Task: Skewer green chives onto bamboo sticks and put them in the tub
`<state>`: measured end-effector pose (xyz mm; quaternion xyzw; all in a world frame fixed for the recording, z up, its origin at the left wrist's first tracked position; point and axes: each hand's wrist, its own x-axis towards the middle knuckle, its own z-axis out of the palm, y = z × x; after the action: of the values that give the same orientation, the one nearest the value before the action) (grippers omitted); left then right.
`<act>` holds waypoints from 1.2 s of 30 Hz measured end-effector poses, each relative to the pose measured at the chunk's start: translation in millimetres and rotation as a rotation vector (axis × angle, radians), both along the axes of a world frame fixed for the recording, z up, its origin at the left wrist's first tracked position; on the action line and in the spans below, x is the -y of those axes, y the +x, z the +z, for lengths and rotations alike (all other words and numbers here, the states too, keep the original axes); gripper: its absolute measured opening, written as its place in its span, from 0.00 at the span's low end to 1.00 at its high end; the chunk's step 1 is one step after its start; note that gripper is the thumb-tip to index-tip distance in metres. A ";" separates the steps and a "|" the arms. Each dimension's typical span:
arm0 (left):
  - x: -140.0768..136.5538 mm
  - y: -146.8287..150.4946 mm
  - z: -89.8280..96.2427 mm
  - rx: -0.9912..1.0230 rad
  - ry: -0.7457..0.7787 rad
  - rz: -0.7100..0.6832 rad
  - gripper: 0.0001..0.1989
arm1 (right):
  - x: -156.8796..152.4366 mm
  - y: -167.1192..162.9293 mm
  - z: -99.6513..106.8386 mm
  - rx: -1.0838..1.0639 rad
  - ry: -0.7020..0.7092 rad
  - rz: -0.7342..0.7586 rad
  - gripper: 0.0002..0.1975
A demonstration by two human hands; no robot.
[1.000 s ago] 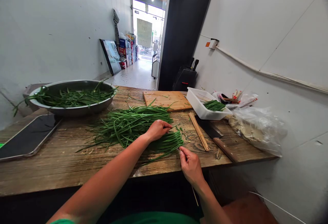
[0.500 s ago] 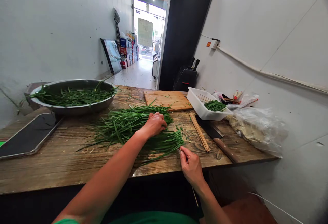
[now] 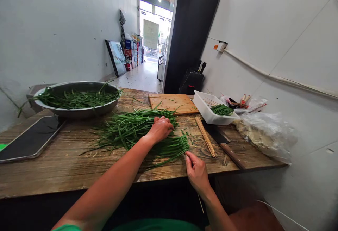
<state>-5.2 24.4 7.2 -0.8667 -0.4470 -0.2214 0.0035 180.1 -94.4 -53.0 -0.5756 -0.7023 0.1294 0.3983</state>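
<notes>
My left hand [image 3: 160,129] rests on the long green garlic chives [image 3: 126,127] with its fingers curled down into them, the fingertips hidden. In front of that hand, a straightened bunch of chives [image 3: 171,145] points its cut ends to the right. My right hand [image 3: 196,169] pinches a thin bamboo skewer [image 3: 201,203] between thumb and fingers. The skewer's tip is close beside the cut ends of the bunch, and its tail hangs out below my palm past the table edge. I cannot tell whether the tip touches a stalk.
Bamboo skewers [image 3: 205,137] lie right of the chives, beside a cleaver [image 3: 224,144]. Behind are a cutting board [image 3: 173,103] and a white bin [image 3: 211,116] with skewered chives. A metal basin [image 3: 79,113] of chives and a phone [image 3: 29,139] stand left; a plastic bag [image 3: 264,132], right.
My left hand has shifted very slightly to the right over the chives. The right hand and its skewer stay almost in place; the camera view has moved a little.
</notes>
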 end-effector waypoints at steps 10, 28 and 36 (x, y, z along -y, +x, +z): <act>-3.8 13.8 -10.2 0.286 -0.259 0.068 0.10 | 0.3 0.5 0.4 -0.003 -0.002 0.006 0.17; -4.1 20.5 -15.2 0.548 -0.338 -0.008 0.07 | -0.3 0.2 1.9 0.001 -0.003 0.022 0.17; -5.5 19.6 -16.2 0.532 -0.365 0.018 0.08 | -0.3 0.0 2.1 -0.007 -0.010 0.031 0.17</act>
<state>14.3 30.0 -9.0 -0.7608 -0.4723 -0.3562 -0.2670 180.0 -94.1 -50.9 -0.5662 -0.7092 0.1412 0.3958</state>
